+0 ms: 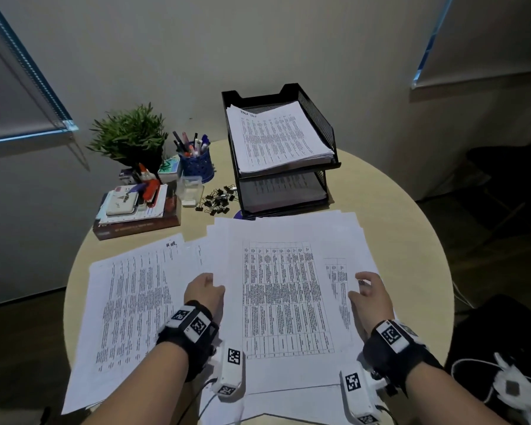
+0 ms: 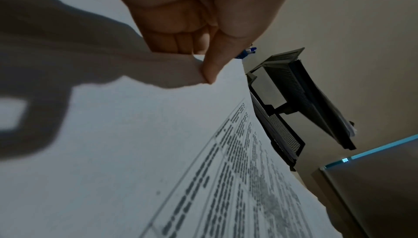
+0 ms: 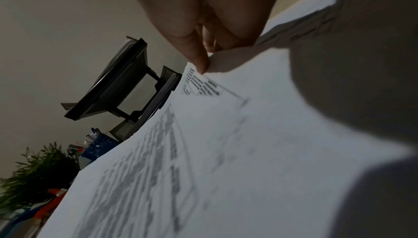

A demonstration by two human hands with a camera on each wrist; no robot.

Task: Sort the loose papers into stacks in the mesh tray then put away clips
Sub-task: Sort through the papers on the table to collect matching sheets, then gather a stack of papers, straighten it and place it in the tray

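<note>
Loose printed papers lie spread over the near half of the round table. My left hand pinches the left edge of the top sheets, thumb on top and fingers curled beneath. My right hand pinches the right edge of the same sheets. The black two-tier mesh tray stands behind them, with a paper stack in its upper tier and more sheets in the lower one. A pile of black binder clips lies left of the tray.
A clear plastic box sits beside the clips. A blue pen cup, a potted plant and a book stack with small items fill the back left. More sheets lie at the near left.
</note>
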